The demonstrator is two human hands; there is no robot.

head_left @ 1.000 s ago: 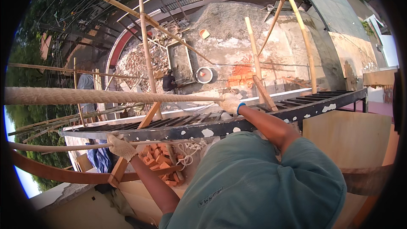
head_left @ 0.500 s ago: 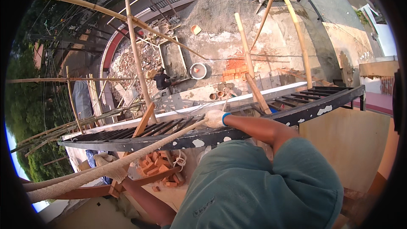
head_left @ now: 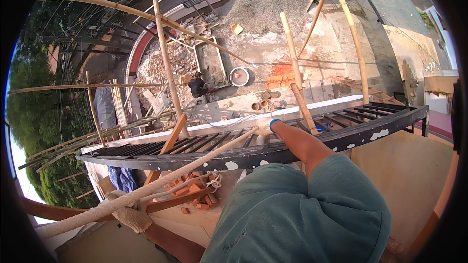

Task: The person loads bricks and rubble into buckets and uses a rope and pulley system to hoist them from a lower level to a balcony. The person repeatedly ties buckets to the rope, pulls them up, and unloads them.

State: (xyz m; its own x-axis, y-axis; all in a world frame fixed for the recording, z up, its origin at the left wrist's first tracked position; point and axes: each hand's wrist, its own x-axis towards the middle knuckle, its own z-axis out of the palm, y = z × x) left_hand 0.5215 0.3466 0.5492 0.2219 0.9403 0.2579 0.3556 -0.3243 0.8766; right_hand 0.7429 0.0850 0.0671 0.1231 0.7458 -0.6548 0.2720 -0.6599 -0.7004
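My right hand (head_left: 264, 126), in a pale knit glove with a blue band at the wrist, reaches over the black railing (head_left: 243, 159). It is closed around a thick, light-coloured rope (head_left: 195, 163) that slants down to the lower left. My left hand (head_left: 130, 214), gloved too, is closed on rope at the lower left, near a brown wooden beam (head_left: 173, 203). The thick rope crosses in front of it and partly hides its fingers. A thinner-looking length leads from there to a knotted white end (head_left: 214, 181) near the orange bricks (head_left: 195, 190).
Bamboo poles (head_left: 165, 63) rise beyond the railing. Far below, a person (head_left: 197, 87) crouches beside a mortar trough (head_left: 222, 63) and a round tub (head_left: 239, 76). Several buckets (head_left: 263, 104), a rubble heap (head_left: 158, 68), a gravel pile (head_left: 263, 9) and stacked bricks (head_left: 280, 81) lie down there.
My right hand has moved a little right and farther out with the rope. My left hand has shifted lower, to below the thick rope. The view has shifted slightly.
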